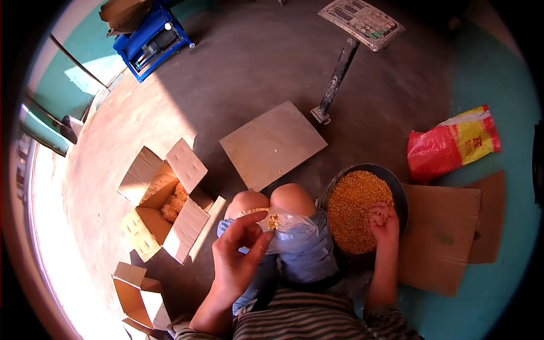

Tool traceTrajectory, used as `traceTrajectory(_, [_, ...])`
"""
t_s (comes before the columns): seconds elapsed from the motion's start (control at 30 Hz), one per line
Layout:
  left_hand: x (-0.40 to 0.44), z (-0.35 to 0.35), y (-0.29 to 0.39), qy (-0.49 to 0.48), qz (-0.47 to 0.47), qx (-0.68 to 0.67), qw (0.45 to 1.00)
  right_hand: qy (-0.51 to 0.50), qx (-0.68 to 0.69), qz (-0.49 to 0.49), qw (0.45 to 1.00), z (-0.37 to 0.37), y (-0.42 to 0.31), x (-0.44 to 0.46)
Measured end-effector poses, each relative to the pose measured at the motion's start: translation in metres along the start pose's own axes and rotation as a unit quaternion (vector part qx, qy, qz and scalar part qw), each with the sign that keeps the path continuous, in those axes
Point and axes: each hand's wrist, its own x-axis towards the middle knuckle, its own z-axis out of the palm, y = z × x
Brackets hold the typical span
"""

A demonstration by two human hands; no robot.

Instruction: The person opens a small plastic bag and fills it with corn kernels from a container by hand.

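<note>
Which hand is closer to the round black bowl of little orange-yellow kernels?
Right. The right hand is in the bowl, at the kernels; the left hand is outside, off to its left, above the lap.

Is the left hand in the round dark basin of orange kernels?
No, the right hand is; the left hand is over the lap.

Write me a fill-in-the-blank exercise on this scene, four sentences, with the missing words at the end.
1. The hand reaching into the round basin of kernels is the person's ____ one.
2. The bag lying over the person's lap is made of clear ____.
3. The sack beyond the basin is mostly red and ____.
4. The frame of the machine at the far left, with a motor inside, is painted ____.

Missing words: right; plastic; yellow; blue.
</note>
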Motion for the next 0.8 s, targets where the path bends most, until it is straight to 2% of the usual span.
traceTrajectory(0.1, [0.0, -0.001, 0.002, -0.012, -0.002, 0.004, 1.0, -0.052, -0.064, -0.016, 0.996, 0.051, -0.012, -0.017])
traceTrajectory(0.2, [0.002, -0.001, -0.002, -0.024, 0.0, -0.008, 1.0, -0.085, -0.077, 0.018, 0.993, 0.102, 0.012, -0.036])
traceTrajectory(0.37, [0.004, 0.004, -0.005, -0.023, 0.031, -0.029, 0.999, -0.116, -0.171, 0.242, 0.948, 0.158, 0.104, -0.069])
traceTrajectory(0.43, [0.004, 0.004, -0.006, -0.029, 0.034, -0.042, 0.998, -0.146, -0.228, 0.322, 0.907, 0.165, 0.134, -0.075])
traceTrajectory(0.53, [0.004, 0.0, -0.005, -0.039, 0.024, -0.037, 0.998, -0.132, -0.297, 0.411, 0.852, 0.168, 0.173, -0.076])
traceTrajectory(0.67, [-0.001, -0.002, -0.007, -0.042, 0.042, -0.06, 0.996, -0.133, -0.343, 0.432, 0.823, 0.154, 0.203, -0.063])
traceTrajectory(0.8, [-0.007, -0.004, -0.004, -0.049, 0.014, -0.056, 0.997, -0.093, -0.429, 0.378, 0.815, 0.142, 0.212, -0.053])
